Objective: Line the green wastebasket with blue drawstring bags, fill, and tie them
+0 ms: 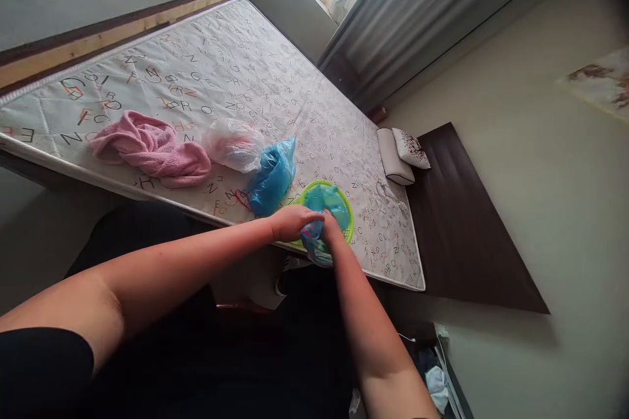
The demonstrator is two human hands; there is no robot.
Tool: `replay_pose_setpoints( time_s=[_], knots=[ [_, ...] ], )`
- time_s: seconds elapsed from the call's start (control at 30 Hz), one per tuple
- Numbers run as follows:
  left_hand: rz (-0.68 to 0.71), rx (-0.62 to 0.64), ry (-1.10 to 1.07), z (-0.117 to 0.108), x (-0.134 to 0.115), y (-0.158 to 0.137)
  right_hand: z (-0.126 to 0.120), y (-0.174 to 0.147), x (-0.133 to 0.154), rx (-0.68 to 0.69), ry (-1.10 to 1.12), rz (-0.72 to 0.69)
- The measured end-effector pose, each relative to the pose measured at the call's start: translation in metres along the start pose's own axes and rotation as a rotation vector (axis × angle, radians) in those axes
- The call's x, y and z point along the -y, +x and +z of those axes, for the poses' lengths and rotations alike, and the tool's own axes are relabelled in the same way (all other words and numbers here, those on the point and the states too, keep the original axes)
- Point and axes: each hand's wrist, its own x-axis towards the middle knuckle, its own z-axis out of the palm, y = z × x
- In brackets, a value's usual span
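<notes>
My left hand [291,222] is closed round a bunched part of a thin blue-green plastic bag [313,230] at the near edge of the mattress. Right beside it, my right hand [331,226] reaches into the folds of the same bag, its fingers mostly hidden. More of this bag spreads inside a lime-green basket [352,216], which rests on the mattress under my hands. Left of the basket stands a crumpled blue plastic bag [272,180] with a red strip at its base. A clear plastic bag [234,144] with something pinkish inside touches it.
A twisted pink towel [152,150] lies left of the bags on the letter-printed mattress [275,91]. Two pillows [394,156] sit by the dark headboard [466,229]. A wooden bed rail [122,26] borders the far left. Grey curtains [393,19] hang by the window.
</notes>
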Motion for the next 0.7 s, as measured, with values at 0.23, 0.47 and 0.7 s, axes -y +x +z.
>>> replay_pose_setpoints(
  time_s=[0.23, 0.47, 0.7],
  knots=[
    [-0.604, -0.584, -0.390, -0.030, 0.030, 0.024, -0.017, 0.035, -0.009, -0.183, 0.117, 0.236],
    [-0.895, -0.625, -0.787, -0.047, 0.062, 0.035, -0.087, 0.017, -0.017, -0.796, 0.435, 0.287],
    [-0.841, -0.512, -1.000, -0.045, 0.046, 0.036, -0.124, -0.028, -0.045, -0.614, 0.840, 0.406]
  ],
)
